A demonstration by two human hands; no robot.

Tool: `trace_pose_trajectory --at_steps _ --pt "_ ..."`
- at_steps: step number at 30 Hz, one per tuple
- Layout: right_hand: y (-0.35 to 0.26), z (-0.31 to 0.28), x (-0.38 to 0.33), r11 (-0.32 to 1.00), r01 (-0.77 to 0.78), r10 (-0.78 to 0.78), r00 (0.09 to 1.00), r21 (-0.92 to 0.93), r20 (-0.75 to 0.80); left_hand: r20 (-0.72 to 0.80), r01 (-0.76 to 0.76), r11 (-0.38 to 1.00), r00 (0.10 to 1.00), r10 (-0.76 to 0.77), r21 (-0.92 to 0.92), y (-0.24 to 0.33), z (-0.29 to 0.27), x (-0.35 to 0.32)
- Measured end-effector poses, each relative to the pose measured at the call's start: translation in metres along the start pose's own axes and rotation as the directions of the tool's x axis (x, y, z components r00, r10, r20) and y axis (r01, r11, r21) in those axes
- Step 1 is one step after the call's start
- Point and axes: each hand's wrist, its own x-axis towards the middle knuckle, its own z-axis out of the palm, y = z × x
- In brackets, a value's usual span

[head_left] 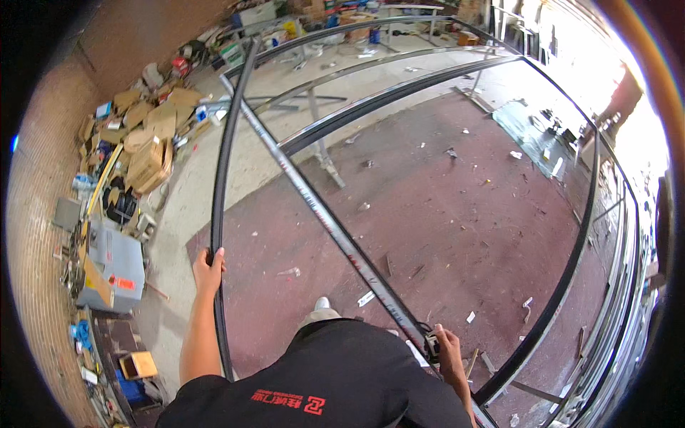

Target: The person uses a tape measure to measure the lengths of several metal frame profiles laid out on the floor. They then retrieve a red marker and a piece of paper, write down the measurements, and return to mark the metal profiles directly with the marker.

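Observation:
My left hand (208,271) is closed round a long dark metal bar (223,171) that runs away from me on the left. Across my front lies a diagonal metal profile (314,203), its upper face silvery with printed film and its side black. At the near end of that profile, my right hand (448,351) is closed, with its fingers at a small dark fitting (431,345) that I cannot make out well. Past the diagonal profile, a large black metal frame (399,90) stretches to the far side and round to the right.
Scrap cardboard (153,157) is heaped along the left wall, beside a grey metal box (114,264). A glass sheet (531,132) lies at the far right of the reddish floor covering (421,185), which is strewn with litter. Long metal profiles (606,314) are stacked on the right.

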Motion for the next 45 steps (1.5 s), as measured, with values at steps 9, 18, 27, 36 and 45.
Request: trace_pose_trajectory --at_steps 9,18,27,36,45 --pt "-0.042 0.132 -0.015 0.999 -0.004 0.003 0.999 -0.047 -0.033 -0.206 0.316 0.887 0.944 -0.258 0.336 -0.224 -0.057 -0.005" --pt "-0.043 0.222 -0.031 0.944 -0.192 0.147 0.973 -0.270 -0.177 0.405 0.025 0.747 0.828 -0.389 0.665 -0.334 0.011 0.010" --pt "-0.041 0.240 -0.056 0.966 -0.213 0.161 0.939 -0.147 -0.303 0.843 -0.379 0.759 0.342 -0.416 0.528 -0.266 0.143 0.102" --pt "0.016 0.241 -0.091 0.958 -0.271 0.196 0.857 -0.091 -0.477 0.953 -0.806 0.533 0.118 -0.279 0.256 -0.190 0.181 0.104" --pt "0.101 0.229 -0.162 0.965 -0.224 0.261 0.773 0.137 -0.579 0.959 -0.917 0.380 -0.205 -0.196 -0.119 -0.111 0.273 -0.025"
